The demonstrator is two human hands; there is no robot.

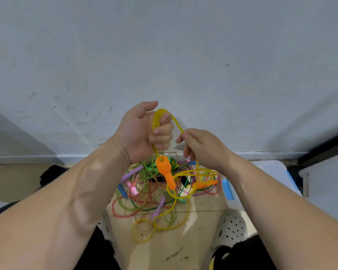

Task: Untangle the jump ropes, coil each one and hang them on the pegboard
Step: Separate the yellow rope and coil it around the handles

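Note:
My left hand [144,129] grips several loops of the yellow jump rope [160,223], held up in front of the wall. An orange handle [165,170] of that rope hangs just below this fist. My right hand [201,149] pinches a strand of the same yellow rope to the right of the fist. The rope's loose length drops into a loop lying on the surface below. A second orange handle [204,184] lies in the tangle of jump ropes [144,195], a pile of pink, green, purple and blue cords and handles. No pegboard is in view.
The tangle lies on a beige cardboard sheet [183,240] over a white perforated plastic seat [233,228]. A white bin with blue clips [267,172] stands at the right. A scuffed white wall [164,55] fills the background, with a dark frame [324,147] at far right.

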